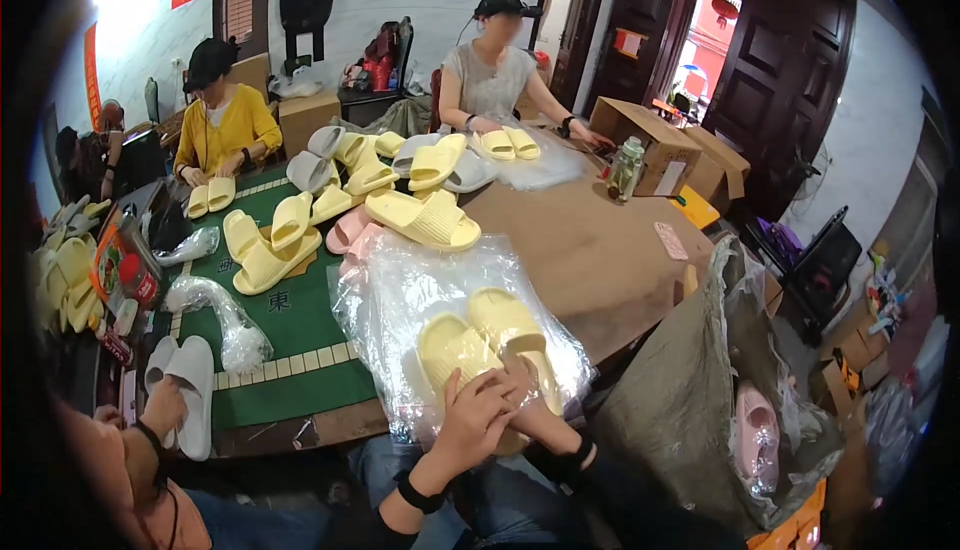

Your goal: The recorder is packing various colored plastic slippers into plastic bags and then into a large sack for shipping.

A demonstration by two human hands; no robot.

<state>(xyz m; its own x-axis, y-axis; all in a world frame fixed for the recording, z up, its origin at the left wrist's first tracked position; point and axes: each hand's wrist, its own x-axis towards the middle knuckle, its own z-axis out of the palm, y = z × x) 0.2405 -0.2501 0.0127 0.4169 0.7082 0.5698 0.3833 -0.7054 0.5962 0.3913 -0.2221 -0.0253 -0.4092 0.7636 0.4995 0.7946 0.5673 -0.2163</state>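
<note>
**Pair of yellow slides held over a stack of clear bags**

Observation, head view. The person's left hand [478,412] lies fingers-spread on the heel end of the left yellow slide [452,347], pressing it down. The right hand [528,397] curls around the near end of the right yellow slide [510,328], apparently pinching it together with the plastic. Both hands wear dark wristbands. Whether the slides are inside a bag or only on top cannot be told.

Position: the two slides lie side by side, touching, toes away from the person, on the clear plastic bags [400,295] piled at the near table edge. Judged reason: paired and aligned so they handle as one unit; the bag pile sits just under the hands for short reach.

Counts:
- Slides in hand: 2, yellow.
- Loose heap of slides [400,190] mid-table: mostly yellow, a few grey, at least one pink; exact number not countable, they overlap.
- Other workers: 2 across the table, each with a yellow pair at hand; a third person's hand at lower left rests on a grey pair [190,375].
- Cardboard boxes [660,145] at far right edge: 2.
- Glass jar [625,168]: 1.
- Large grey sack [690,390] to the right, open, with pink slides [757,435] visible inside.
</note>
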